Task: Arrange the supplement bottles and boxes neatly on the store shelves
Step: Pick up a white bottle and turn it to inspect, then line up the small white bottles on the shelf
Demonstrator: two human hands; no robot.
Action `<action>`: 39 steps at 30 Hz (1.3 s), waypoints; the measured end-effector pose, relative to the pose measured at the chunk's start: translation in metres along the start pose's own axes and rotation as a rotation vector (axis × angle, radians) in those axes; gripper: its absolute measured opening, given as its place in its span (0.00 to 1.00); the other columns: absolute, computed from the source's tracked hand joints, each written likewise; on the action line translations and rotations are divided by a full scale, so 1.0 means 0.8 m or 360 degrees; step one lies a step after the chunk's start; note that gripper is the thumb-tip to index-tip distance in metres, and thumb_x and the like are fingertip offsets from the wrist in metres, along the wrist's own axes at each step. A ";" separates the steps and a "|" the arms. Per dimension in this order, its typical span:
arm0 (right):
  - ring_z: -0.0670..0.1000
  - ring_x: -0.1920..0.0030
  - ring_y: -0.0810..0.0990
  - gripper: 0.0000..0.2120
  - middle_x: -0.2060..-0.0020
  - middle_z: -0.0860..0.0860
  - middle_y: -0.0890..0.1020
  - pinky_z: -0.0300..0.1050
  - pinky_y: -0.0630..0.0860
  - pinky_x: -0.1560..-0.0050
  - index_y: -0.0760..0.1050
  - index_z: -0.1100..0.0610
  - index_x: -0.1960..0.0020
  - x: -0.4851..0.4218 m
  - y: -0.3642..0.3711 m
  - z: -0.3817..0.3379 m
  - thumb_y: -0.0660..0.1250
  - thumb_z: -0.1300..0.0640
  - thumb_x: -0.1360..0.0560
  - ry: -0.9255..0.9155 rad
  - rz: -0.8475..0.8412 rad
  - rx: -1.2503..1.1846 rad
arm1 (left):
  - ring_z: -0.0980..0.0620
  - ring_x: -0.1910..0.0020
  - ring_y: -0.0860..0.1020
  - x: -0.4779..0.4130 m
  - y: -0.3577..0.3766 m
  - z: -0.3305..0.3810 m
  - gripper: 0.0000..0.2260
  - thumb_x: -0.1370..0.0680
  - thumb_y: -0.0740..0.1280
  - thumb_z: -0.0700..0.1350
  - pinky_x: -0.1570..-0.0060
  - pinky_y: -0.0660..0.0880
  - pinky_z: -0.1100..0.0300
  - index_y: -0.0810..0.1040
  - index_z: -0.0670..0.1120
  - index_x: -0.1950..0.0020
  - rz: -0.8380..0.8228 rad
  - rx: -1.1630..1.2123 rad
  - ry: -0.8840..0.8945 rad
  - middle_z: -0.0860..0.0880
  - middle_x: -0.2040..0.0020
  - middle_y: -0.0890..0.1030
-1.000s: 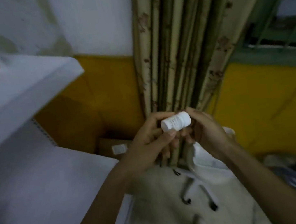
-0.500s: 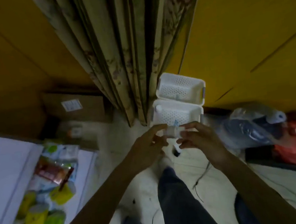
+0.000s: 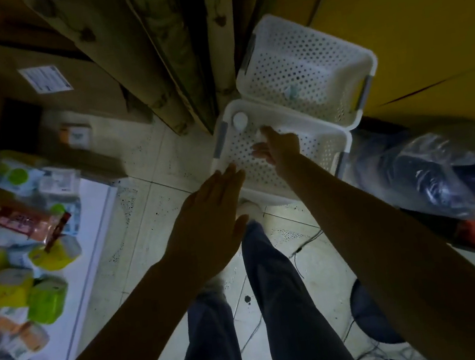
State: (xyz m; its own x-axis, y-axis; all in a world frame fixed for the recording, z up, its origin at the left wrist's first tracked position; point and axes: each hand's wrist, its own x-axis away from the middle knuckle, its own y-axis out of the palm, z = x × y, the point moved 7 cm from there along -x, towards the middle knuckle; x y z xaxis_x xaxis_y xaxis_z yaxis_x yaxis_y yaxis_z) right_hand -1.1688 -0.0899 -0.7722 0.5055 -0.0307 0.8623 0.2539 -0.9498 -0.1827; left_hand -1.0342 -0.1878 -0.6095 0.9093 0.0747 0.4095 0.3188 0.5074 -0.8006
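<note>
small white round-capped bottle (image 3: pixel 240 120) stands in the basket's (image 3: pixel 263 178) far left corner; left grip (image 3: pixel 213 213) flat, empty; right grip (image 3: pixel 278 147) blurred, can't tell.

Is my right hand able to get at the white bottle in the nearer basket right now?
Probably yes: the right hand reaches into the nearer basket, the white bottle stands upright in its corner close beside that hand, and nothing lies between them.

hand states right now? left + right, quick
Left hand: open, fingers straight, holding nothing.
Right hand: reaching into the near white basket; something white at its fingertips, too blurred to tell a grip.
</note>
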 end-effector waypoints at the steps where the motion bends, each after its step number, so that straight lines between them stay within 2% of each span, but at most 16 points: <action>1: 0.50 0.67 0.82 0.10 0.60 0.55 0.83 0.34 0.68 0.78 0.75 0.60 0.52 -0.009 0.006 -0.002 0.65 0.53 0.22 -0.0005 0.0003 -0.0004 | 0.39 0.30 0.68 -0.004 0.006 -0.002 0.29 0.24 0.62 0.53 0.37 0.68 0.44 0.64 0.41 0.26 -0.0025 -0.0025 0.0000 0.41 0.27 0.67; 4: 0.49 0.66 0.80 0.12 0.57 0.56 0.83 0.36 0.70 0.72 0.76 0.62 0.46 -0.031 0.015 -0.011 0.64 0.53 0.22 -0.0078 0.0033 0.0119 | 0.40 0.30 0.68 -0.014 0.015 -0.007 0.30 0.24 0.60 0.53 0.37 0.68 0.45 0.61 0.41 0.25 -0.0056 -0.0072 0.0017 0.41 0.27 0.66; 8: 0.53 0.59 0.78 0.10 0.52 0.60 0.83 0.44 0.73 0.61 0.76 0.63 0.46 -0.032 0.011 -0.016 0.62 0.58 0.22 -0.0124 0.0023 0.0324 | 0.43 0.27 0.64 -0.020 0.010 -0.007 0.31 0.23 0.61 0.53 0.34 0.66 0.46 0.57 0.43 0.23 -0.0061 -0.0067 0.0035 0.43 0.25 0.62; 11: 0.53 0.53 0.76 0.15 0.46 0.59 0.80 0.44 0.72 0.57 0.72 0.59 0.36 -0.005 0.002 -0.014 0.62 0.60 0.23 -0.0160 -0.0034 0.0377 | 0.39 0.32 0.71 -0.010 -0.011 -0.004 0.30 0.26 0.63 0.52 0.40 0.71 0.44 0.64 0.39 0.27 0.0037 -0.0133 0.0106 0.39 0.29 0.69; 15: 0.54 0.46 0.78 0.20 0.42 0.55 0.79 0.48 0.75 0.44 0.66 0.52 0.30 0.088 -0.012 -0.031 0.62 0.57 0.21 -0.0504 -0.0058 0.0776 | 0.37 0.35 0.73 0.020 -0.054 -0.001 0.31 0.29 0.73 0.46 0.43 0.73 0.43 0.67 0.37 0.29 0.0194 -0.0218 0.0181 0.37 0.32 0.72; 17: 0.53 0.39 0.77 0.22 0.38 0.55 0.78 0.51 0.72 0.37 0.65 0.52 0.29 0.158 -0.010 -0.042 0.63 0.56 0.21 -0.0780 -0.0105 0.0899 | 0.37 0.35 0.73 0.043 -0.085 0.001 0.32 0.29 0.75 0.44 0.43 0.72 0.43 0.67 0.37 0.29 0.0275 -0.0264 0.0210 0.37 0.32 0.72; 19: 0.52 0.35 0.75 0.23 0.36 0.54 0.77 0.50 0.69 0.33 0.65 0.53 0.28 0.232 -0.002 -0.052 0.64 0.56 0.22 -0.1055 -0.0132 0.0965 | 0.37 0.35 0.73 0.074 -0.116 0.002 0.33 0.30 0.75 0.45 0.42 0.72 0.43 0.68 0.37 0.30 0.0356 -0.0341 0.0235 0.36 0.32 0.72; 22: 0.52 0.37 0.75 0.22 0.37 0.55 0.77 0.34 0.66 0.41 0.67 0.57 0.29 0.345 0.031 -0.061 0.65 0.58 0.22 -0.1428 -0.0133 0.1034 | 0.38 0.32 0.70 0.139 -0.165 -0.008 0.32 0.29 0.73 0.45 0.39 0.70 0.44 0.67 0.38 0.28 0.0558 -0.0389 0.0272 0.38 0.30 0.70; 23: 0.53 0.39 0.76 0.21 0.38 0.56 0.78 0.32 0.66 0.42 0.68 0.59 0.30 0.380 0.045 -0.063 0.65 0.59 0.22 -0.1560 -0.0148 0.1024 | 0.40 0.30 0.68 0.164 -0.183 -0.012 0.31 0.27 0.71 0.46 0.37 0.68 0.46 0.66 0.39 0.27 0.0647 -0.0440 0.0288 0.39 0.28 0.68; 24: 0.53 0.39 0.76 0.21 0.39 0.56 0.78 0.36 0.68 0.39 0.68 0.59 0.30 0.416 0.063 -0.067 0.65 0.59 0.22 -0.1695 -0.0177 0.1005 | 0.41 0.29 0.66 0.190 -0.204 -0.016 0.30 0.26 0.69 0.46 0.34 0.65 0.48 0.65 0.40 0.27 0.0754 -0.0511 0.0305 0.41 0.27 0.67; 26: 0.53 0.37 0.75 0.22 0.37 0.55 0.78 0.49 0.71 0.35 0.69 0.59 0.30 0.485 0.100 -0.076 0.63 0.56 0.23 -0.1972 -0.0221 0.0988 | 0.43 0.27 0.63 0.244 -0.255 -0.023 0.27 0.24 0.64 0.45 0.32 0.60 0.50 0.64 0.40 0.26 0.0987 -0.0629 0.0338 0.41 0.26 0.65; 28: 0.52 0.36 0.75 0.23 0.35 0.54 0.77 0.53 0.72 0.36 0.69 0.59 0.30 0.558 0.136 -0.092 0.61 0.52 0.22 -0.2306 -0.0240 0.0979 | 0.43 0.26 0.61 0.303 -0.314 -0.026 0.23 0.21 0.57 0.42 0.30 0.59 0.48 0.63 0.41 0.26 0.1239 -0.0722 0.0343 0.42 0.26 0.64; 30: 0.50 0.34 0.73 0.23 0.33 0.52 0.75 0.53 0.72 0.36 0.67 0.55 0.28 0.634 0.168 -0.107 0.60 0.50 0.21 -0.2565 -0.0274 0.0972 | 0.43 0.26 0.61 0.360 -0.372 -0.029 0.22 0.19 0.55 0.43 0.29 0.61 0.46 0.60 0.41 0.25 0.1463 -0.0886 0.0310 0.42 0.25 0.62; 33: 0.49 0.34 0.72 0.23 0.34 0.50 0.74 0.51 0.72 0.36 0.64 0.52 0.27 0.740 0.204 -0.121 0.59 0.48 0.20 -0.2874 -0.0356 0.0868 | 0.44 0.25 0.58 0.443 -0.445 -0.039 0.29 0.24 0.64 0.40 0.29 0.59 0.44 0.59 0.41 0.25 0.1678 -0.1099 0.0167 0.42 0.24 0.60; 35: 0.49 0.37 0.74 0.21 0.37 0.50 0.76 0.49 0.73 0.39 0.67 0.53 0.29 0.810 0.222 -0.132 0.59 0.50 0.21 -0.3108 -0.0386 0.0756 | 0.44 0.25 0.58 0.499 -0.488 -0.046 0.32 0.28 0.65 0.42 0.29 0.60 0.44 0.59 0.42 0.25 0.1786 -0.1159 0.0046 0.42 0.24 0.60; 39: 0.48 0.43 0.74 0.18 0.42 0.51 0.79 0.41 0.69 0.44 0.72 0.56 0.35 0.926 0.263 -0.157 0.59 0.53 0.23 -0.3412 -0.0483 0.0496 | 0.45 0.27 0.63 0.596 -0.560 -0.063 0.29 0.27 0.64 0.45 0.32 0.63 0.50 0.63 0.42 0.26 0.2044 -0.1050 -0.0150 0.44 0.26 0.66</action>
State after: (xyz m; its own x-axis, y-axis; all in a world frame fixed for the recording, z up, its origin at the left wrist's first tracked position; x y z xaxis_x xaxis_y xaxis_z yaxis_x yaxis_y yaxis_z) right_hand -0.8445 -0.3515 -0.1125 0.2726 0.5728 -0.7731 0.4565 -0.7843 -0.4201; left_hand -0.7301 -0.4224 -0.0778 0.6449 0.2338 -0.7276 -0.6020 -0.4312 -0.6721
